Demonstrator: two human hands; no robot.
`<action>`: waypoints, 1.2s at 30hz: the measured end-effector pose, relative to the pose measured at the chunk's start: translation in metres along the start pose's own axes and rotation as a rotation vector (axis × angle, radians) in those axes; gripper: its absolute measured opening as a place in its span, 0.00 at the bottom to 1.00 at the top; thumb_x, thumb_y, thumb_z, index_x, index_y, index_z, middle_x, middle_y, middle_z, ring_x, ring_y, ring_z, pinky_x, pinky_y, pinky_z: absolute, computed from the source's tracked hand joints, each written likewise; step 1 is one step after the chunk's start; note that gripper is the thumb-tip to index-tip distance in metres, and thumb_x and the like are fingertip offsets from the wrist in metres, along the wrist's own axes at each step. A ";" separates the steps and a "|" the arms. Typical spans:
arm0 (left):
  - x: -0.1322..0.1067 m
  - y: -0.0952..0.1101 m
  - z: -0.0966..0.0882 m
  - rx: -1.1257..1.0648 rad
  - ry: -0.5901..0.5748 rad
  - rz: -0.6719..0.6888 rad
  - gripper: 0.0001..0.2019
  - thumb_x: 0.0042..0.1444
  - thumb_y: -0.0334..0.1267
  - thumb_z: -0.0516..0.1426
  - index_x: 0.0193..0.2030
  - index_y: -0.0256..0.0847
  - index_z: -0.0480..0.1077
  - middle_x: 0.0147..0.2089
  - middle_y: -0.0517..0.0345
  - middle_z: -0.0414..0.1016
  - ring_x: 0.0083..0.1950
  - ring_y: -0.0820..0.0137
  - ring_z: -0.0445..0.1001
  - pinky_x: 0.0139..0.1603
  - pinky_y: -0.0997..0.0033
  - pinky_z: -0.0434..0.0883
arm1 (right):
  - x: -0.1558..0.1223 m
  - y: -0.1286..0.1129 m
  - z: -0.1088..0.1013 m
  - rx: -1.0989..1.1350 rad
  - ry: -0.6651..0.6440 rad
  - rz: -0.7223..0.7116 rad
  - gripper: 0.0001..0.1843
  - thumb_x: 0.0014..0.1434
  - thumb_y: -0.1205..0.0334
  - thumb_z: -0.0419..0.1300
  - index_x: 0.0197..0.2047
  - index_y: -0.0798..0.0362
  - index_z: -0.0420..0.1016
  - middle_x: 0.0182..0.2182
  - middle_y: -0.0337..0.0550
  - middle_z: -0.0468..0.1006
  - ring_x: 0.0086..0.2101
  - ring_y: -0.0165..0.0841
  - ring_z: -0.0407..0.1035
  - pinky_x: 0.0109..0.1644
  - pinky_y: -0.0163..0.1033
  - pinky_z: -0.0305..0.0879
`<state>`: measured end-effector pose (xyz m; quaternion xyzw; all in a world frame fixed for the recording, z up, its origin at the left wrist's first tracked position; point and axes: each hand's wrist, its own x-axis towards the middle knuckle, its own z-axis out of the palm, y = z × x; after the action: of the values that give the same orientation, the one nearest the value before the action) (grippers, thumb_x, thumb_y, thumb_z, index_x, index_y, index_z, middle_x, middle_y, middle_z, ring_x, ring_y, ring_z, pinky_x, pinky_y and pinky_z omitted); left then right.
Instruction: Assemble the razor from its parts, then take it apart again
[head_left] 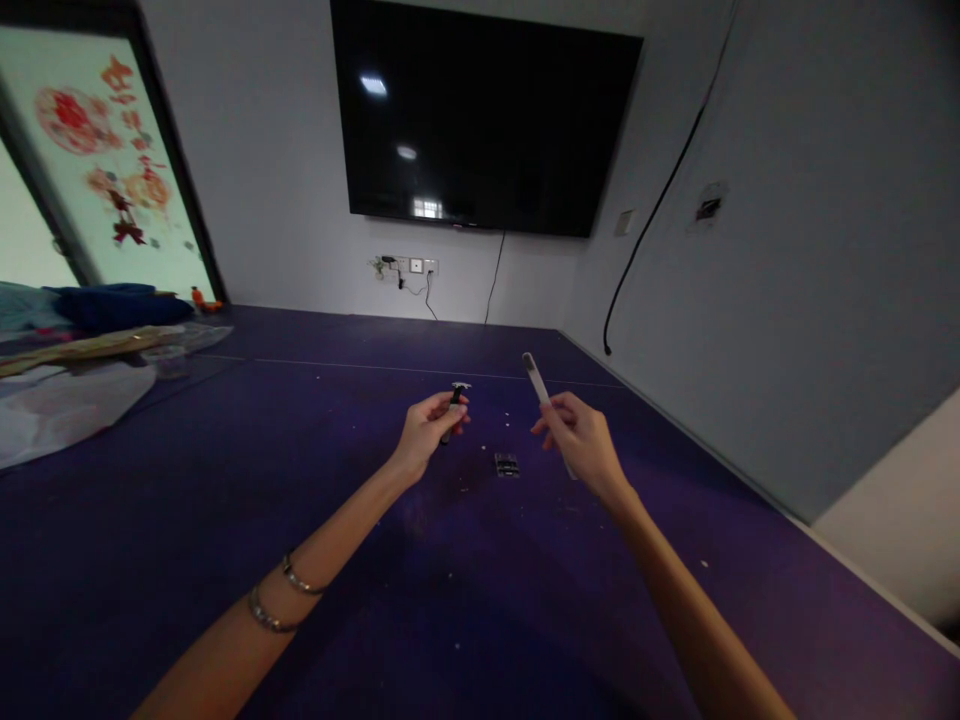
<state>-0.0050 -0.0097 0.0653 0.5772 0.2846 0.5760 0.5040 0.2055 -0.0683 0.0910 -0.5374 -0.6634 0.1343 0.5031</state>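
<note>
My left hand [433,430] is closed around a short black tool with a pale crosswise head [456,396], shaped like a small razor. The tool stands nearly upright, its head above my fingertips. In my right hand [581,437], pinched between thumb and fingers, is a slim translucent stick [536,378] with a rounded, darker upper end. It leans up to the left, and its lower end shows below my palm. A small clear and black flat piece [507,465] lies on the purple surface [420,560] between my hands, touched by neither.
White specks dot the purple surface. Plastic bags [82,400] and blue cloth [120,305] lie at the left. A black cable [660,205] hangs along the right wall. Behind are a wall-mounted television [487,120] and power sockets [416,266].
</note>
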 end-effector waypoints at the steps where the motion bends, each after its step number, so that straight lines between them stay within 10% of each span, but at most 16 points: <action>1: 0.000 0.002 0.000 -0.005 0.002 0.013 0.11 0.46 0.37 0.61 0.37 0.35 0.71 0.26 0.58 0.72 0.24 0.76 0.67 0.27 0.75 0.62 | -0.002 0.003 0.006 -0.110 -0.004 0.013 0.16 0.58 0.52 0.49 0.33 0.56 0.70 0.23 0.43 0.76 0.20 0.28 0.67 0.25 0.32 0.59; 7: -0.002 0.005 0.003 -0.003 -0.019 0.013 0.11 0.47 0.37 0.61 0.37 0.36 0.71 0.26 0.58 0.71 0.22 0.77 0.66 0.20 0.77 0.56 | -0.017 0.019 0.048 -0.605 -0.235 0.162 0.16 0.54 0.55 0.52 0.26 0.54 0.75 0.26 0.48 0.78 0.30 0.37 0.73 0.31 0.35 0.59; 17: -0.008 0.004 0.011 0.013 -0.073 0.000 0.10 0.46 0.37 0.61 0.35 0.36 0.71 0.25 0.58 0.71 0.22 0.77 0.66 0.20 0.77 0.56 | -0.032 0.043 0.099 -0.784 -0.434 0.304 0.17 0.54 0.59 0.51 0.40 0.59 0.76 0.38 0.57 0.78 0.40 0.46 0.73 0.39 0.43 0.66; 30: -0.009 -0.001 0.010 0.031 -0.100 0.009 0.10 0.47 0.38 0.60 0.36 0.36 0.71 0.25 0.59 0.70 0.23 0.76 0.66 0.20 0.77 0.56 | -0.037 0.063 0.101 -0.804 -0.355 0.270 0.27 0.59 0.45 0.46 0.36 0.56 0.77 0.35 0.55 0.78 0.36 0.44 0.74 0.38 0.42 0.65; 36: -0.006 -0.013 0.010 -0.046 -0.089 0.004 0.12 0.48 0.41 0.60 0.38 0.37 0.69 0.25 0.59 0.70 0.23 0.77 0.66 0.21 0.77 0.56 | -0.010 0.107 0.078 -0.476 -0.268 0.265 0.18 0.55 0.50 0.53 0.29 0.53 0.77 0.27 0.45 0.79 0.30 0.35 0.73 0.33 0.34 0.62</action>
<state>0.0063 -0.0134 0.0526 0.5910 0.2475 0.5571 0.5283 0.2027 -0.0071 -0.0269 -0.6996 -0.6608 0.1093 0.2491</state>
